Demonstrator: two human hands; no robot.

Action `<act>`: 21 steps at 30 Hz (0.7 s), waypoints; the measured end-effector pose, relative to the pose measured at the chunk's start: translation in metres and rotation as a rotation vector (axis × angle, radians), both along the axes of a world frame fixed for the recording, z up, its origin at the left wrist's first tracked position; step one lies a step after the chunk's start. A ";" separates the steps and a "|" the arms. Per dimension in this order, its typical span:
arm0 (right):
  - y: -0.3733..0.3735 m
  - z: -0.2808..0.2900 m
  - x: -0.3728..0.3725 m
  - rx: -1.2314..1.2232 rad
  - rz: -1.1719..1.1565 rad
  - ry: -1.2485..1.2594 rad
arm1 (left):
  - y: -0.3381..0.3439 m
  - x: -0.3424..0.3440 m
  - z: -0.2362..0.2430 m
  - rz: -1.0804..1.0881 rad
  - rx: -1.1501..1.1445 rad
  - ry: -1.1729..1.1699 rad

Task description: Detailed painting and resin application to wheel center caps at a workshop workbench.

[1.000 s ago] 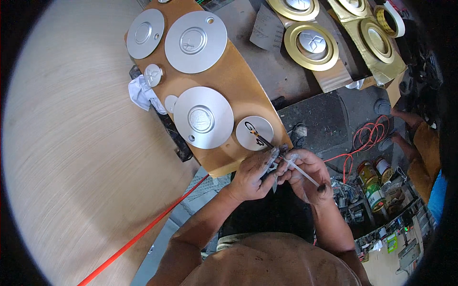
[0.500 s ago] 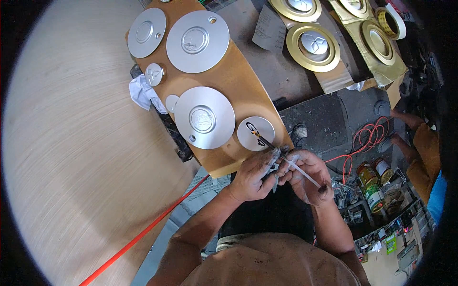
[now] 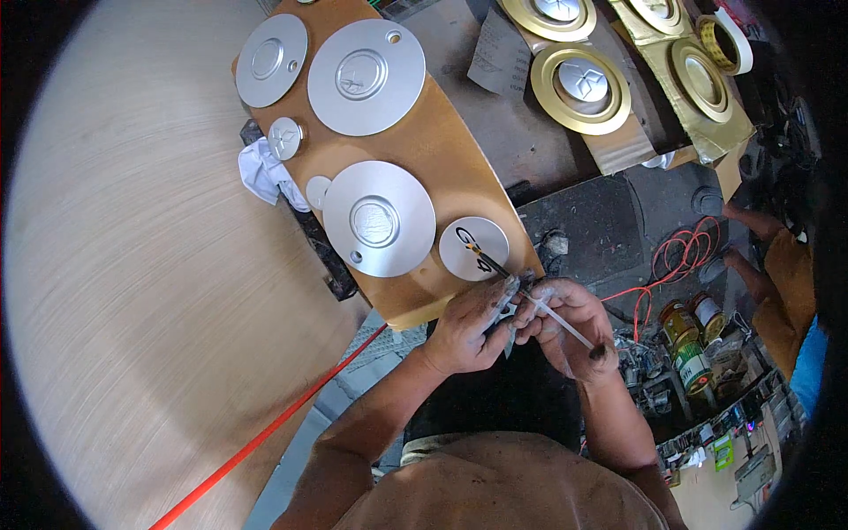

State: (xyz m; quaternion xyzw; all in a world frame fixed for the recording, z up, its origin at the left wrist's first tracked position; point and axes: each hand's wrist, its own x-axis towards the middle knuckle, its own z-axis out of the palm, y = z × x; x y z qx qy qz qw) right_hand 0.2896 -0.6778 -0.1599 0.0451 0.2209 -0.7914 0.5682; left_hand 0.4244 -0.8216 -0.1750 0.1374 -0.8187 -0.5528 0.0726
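My left hand is closed on a small grey metal piece, partly hidden by fingers, below the board's front edge. Beside it, my right hand grips a thin brush with a pale handle and dark front part; the hands meet at the brush. Its tip reaches onto a small white disc bearing black painted lettering. This disc lies on the tan board, along with silver round caps, some large, some small, and a small plain white disc.
Gold rings with silver caps rest on strips at the back right, near a tape roll. Paint cans, a red cable and another person's bare leg are at right. A red hose crosses left of me, beside a white cloth.
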 end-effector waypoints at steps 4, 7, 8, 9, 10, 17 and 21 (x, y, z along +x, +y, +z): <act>0.001 0.001 0.000 -0.001 -0.003 0.003 | -0.001 -0.001 -0.001 -0.002 -0.024 0.025; 0.001 0.002 0.000 0.018 -0.003 -0.005 | -0.001 0.000 0.000 -0.022 0.000 -0.010; 0.001 0.002 0.000 0.018 -0.003 -0.005 | 0.000 0.001 0.000 -0.012 -0.011 -0.006; 0.001 0.002 0.000 0.014 0.000 0.001 | 0.000 0.001 0.000 -0.001 -0.022 -0.002; 0.000 0.002 -0.001 0.010 0.003 0.007 | 0.000 0.001 0.000 -0.001 -0.022 -0.002; 0.000 0.002 -0.001 0.003 0.001 0.004 | -0.001 -0.002 0.002 -0.004 -0.026 0.011; 0.000 0.001 -0.002 -0.001 0.014 0.003 | -0.001 -0.002 0.000 0.004 -0.037 0.035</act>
